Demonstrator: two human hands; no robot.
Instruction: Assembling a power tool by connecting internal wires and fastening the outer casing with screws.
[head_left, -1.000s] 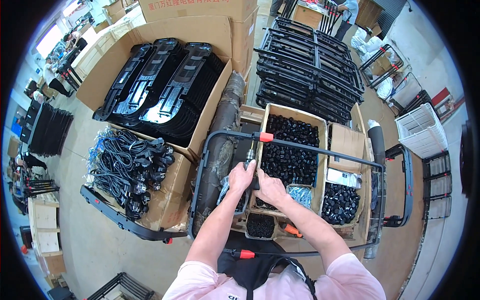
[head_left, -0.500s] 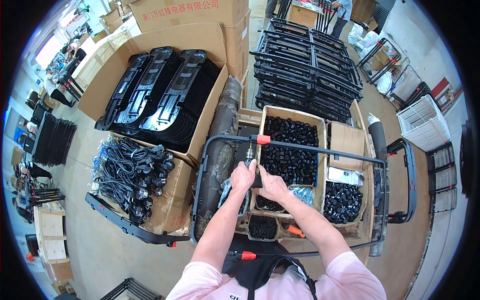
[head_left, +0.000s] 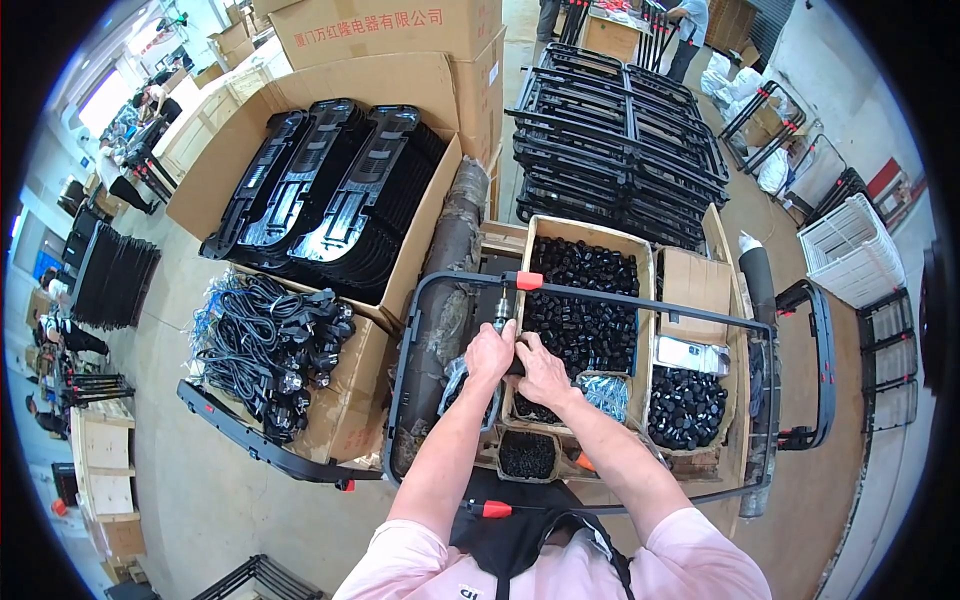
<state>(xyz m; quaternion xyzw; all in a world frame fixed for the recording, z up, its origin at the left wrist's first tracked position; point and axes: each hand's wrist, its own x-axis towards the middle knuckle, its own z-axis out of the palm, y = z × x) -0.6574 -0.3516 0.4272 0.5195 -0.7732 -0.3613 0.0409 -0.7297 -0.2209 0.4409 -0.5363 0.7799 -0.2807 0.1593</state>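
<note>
The left hand [head_left: 490, 354] grasps a power screwdriver [head_left: 502, 311] pointed at the far edge of the black frame [head_left: 600, 294], beside a red clip [head_left: 530, 281] near the far left corner, while the right hand [head_left: 544, 372] curls by the tool, its exact grip unclear.

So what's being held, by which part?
A drill-like tool with a silvery metal front: the left hand wraps behind that front; the right hand meets its dark part, grip unclear.
</note>
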